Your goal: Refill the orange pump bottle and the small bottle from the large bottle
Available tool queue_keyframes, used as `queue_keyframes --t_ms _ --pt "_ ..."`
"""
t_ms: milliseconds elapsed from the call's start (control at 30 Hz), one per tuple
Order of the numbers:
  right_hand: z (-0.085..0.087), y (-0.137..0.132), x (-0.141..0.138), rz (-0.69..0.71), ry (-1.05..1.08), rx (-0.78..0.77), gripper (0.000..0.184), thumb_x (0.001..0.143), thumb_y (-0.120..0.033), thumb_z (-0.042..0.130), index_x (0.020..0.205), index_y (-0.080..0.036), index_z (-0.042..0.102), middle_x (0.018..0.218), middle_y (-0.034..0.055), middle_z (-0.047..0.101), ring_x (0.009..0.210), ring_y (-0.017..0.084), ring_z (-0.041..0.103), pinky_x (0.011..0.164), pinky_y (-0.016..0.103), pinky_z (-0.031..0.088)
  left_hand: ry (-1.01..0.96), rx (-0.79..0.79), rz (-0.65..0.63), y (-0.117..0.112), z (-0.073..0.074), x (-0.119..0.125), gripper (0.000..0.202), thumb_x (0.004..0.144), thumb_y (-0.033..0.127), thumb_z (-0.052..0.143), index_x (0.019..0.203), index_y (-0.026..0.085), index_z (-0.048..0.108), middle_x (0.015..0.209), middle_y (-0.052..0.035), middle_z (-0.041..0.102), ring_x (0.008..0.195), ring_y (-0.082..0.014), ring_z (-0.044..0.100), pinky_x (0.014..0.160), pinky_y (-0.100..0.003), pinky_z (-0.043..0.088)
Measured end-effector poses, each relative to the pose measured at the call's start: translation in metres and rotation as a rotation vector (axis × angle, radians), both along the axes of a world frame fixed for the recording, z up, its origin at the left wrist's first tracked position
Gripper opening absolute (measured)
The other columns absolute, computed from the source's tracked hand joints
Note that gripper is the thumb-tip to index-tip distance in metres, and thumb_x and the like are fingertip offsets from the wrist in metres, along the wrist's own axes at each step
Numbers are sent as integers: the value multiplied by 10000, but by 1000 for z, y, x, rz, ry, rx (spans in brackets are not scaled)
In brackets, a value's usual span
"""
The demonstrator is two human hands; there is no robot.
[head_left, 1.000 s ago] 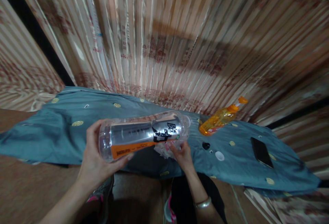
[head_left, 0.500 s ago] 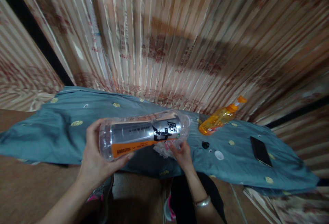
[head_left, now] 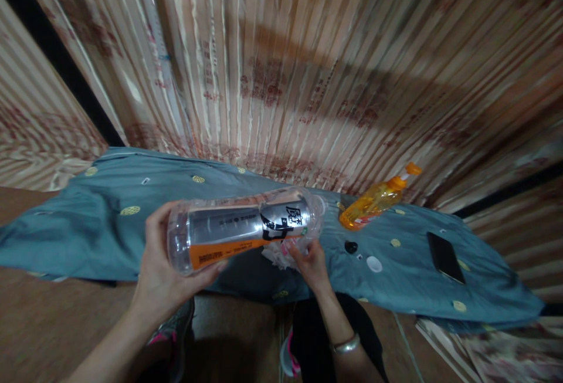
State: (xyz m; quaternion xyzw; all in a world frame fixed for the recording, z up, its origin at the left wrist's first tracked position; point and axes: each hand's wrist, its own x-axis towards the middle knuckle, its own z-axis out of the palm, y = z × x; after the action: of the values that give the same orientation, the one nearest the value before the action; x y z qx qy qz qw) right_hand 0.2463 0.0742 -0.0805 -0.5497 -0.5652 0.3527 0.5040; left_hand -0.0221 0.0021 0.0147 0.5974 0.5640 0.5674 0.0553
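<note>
My left hand (head_left: 160,268) grips the base of a clear plastic bottle (head_left: 244,227) with a silver and orange label, held on its side above a teal cloth (head_left: 101,227). My right hand (head_left: 310,260) is closed under the bottle's neck end, pinching a crumpled white tissue (head_left: 277,254) against the bottle. The bottle's mouth points right.
An orange bottle (head_left: 373,201) lies on the cloth at the right. Near it lie a small black cap (head_left: 350,247), a white cap (head_left: 374,264) and a dark phone (head_left: 446,257). Striped curtains (head_left: 285,66) hang behind. My shoes show below on the brown floor.
Almost nothing; the view shifts slightly and both hands keep the bottle and tissue in the same place.
</note>
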Motion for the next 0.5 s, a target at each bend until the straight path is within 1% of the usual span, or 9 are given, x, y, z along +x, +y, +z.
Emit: queue_keyframes --t_ms 133,300,500 --pt "1 -1 0 -11 -8 -13 511 722 -580 754 1009 -165 674 920 122 789 817 311 740 775 458 604 10 7 11 0 0 0 863 630 561 804 1384 367 432 1248 -110 581 1081 -453 664 861 -741 569" --pt "0 -1 0 8 12 -5 513 731 -552 763 1041 -152 678 941 132 793 828 307 741 798 454 604 -4 -3 14 0 -1 0 905 602 590 810 1390 353 433 1238 -112 591 1078 -441 663 872 -708 577" --pt "1 0 -2 -19 10 -20 479 715 -549 757 994 -166 679 922 106 789 837 292 741 776 418 601 85 93 43 4 -4 -3 939 595 589 827 1421 347 452 1221 -119 621 1021 -427 690 774 -661 616"
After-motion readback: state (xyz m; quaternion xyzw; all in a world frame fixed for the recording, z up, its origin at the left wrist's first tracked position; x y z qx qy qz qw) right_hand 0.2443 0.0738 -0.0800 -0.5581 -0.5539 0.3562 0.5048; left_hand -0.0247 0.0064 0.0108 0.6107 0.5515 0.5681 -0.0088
